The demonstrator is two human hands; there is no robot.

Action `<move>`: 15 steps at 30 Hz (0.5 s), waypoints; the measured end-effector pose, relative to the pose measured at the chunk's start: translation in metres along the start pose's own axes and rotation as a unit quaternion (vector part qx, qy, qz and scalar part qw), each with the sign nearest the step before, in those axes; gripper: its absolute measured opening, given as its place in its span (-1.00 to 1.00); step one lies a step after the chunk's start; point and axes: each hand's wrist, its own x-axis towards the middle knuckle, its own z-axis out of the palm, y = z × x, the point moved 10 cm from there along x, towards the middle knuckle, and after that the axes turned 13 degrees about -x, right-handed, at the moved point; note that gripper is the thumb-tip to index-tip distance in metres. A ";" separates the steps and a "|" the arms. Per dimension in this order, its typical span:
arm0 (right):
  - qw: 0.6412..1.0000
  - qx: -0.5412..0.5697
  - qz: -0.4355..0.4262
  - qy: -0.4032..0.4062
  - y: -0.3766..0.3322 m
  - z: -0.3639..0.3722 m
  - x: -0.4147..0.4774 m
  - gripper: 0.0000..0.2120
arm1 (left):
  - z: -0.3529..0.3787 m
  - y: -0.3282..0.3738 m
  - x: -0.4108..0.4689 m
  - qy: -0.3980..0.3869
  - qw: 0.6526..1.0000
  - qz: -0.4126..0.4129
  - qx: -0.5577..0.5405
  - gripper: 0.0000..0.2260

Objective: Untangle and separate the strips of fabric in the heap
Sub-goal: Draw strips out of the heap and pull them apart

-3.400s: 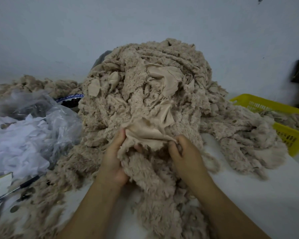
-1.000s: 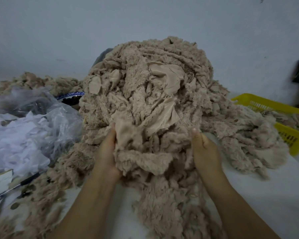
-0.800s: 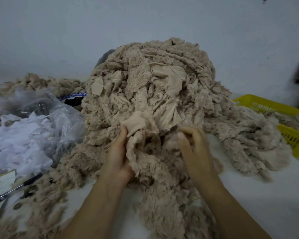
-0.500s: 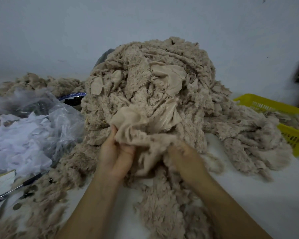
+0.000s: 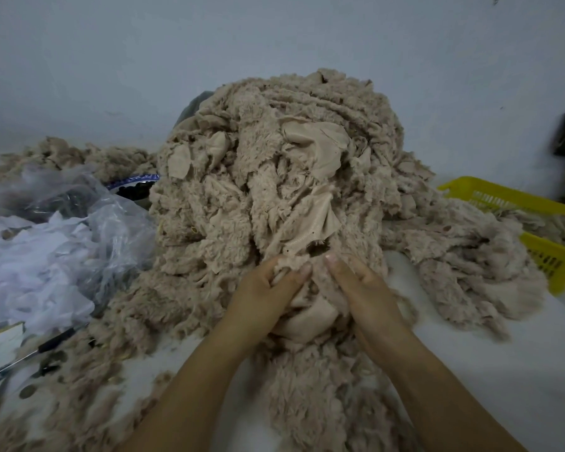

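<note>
Both hands have closed in at the foot of the heap (image 5: 274,177): the left hand (image 5: 265,288) grips a fleecy strip (image 5: 291,264), the right hand (image 5: 366,288) presses beside it with straight fingers (image 5: 335,264). Nearly the whole heap looks tangled yet.

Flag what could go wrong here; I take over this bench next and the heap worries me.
1. The left hand grips a strip at the foot of the tall heap; a hard pull may bring the heap sliding down.
2. The heap's right side seems to reach the basket, so tugging might mix in what lies there.
3. The strip looks wound into others; pulling could tighten the tangle.
</note>
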 end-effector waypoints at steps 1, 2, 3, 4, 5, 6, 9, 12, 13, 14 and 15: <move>1.000 -0.011 -0.012 -0.007 -0.003 0.001 -0.001 -0.63 | -0.005 0.001 -0.001 0.019 1.000 -0.009 -0.019 -0.87; 0.999 -0.032 -0.026 -0.023 -0.006 0.004 -0.002 -0.63 | -0.010 0.000 -0.001 0.038 0.999 -0.015 -0.030 -0.81; 0.996 -0.062 -0.035 -0.047 -0.007 0.009 -0.004 -0.60 | -0.016 -0.001 -0.001 0.056 0.997 -0.027 -0.043 -0.75; 0.991 -0.103 -0.040 -0.069 -0.005 0.014 -0.005 -0.56 | -0.020 -0.003 -0.002 0.070 0.994 -0.041 -0.068 -0.72; 0.984 -0.152 -0.043 -0.086 -0.003 0.020 -0.006 -0.57 | -0.021 -0.004 -0.002 0.075 0.991 -0.055 -0.099 -0.70; 0.974 -0.201 -0.045 -0.094 -0.001 0.025 -0.007 -0.64 | -0.019 -0.005 -0.002 0.069 0.986 -0.067 -0.137 -0.67; 0.963 -0.257 -0.049 -0.064 0.003 0.020 -0.002 -0.83 | -0.015 -0.010 0.001 0.051 0.945 -0.115 -0.301 -0.63; 0.957 -0.286 -0.017 0.048 0.006 -0.017 0.009 -0.95 | -0.027 -0.007 0.008 0.044 0.865 -0.113 -0.486 -0.53; 0.957 -0.281 0.003 0.077 0.009 -0.029 0.010 -0.90 | -0.037 -0.004 0.012 0.062 0.847 -0.097 -0.519 -0.55; 0.960 -0.263 0.025 0.096 0.013 -0.039 0.011 -0.88 | -0.046 -0.005 0.014 0.080 0.839 -0.086 -0.531 -0.59; 0.965 -0.239 0.038 0.105 0.016 -0.045 0.012 -0.86 | -0.049 -0.008 0.015 0.089 0.836 -0.084 -0.534 -0.64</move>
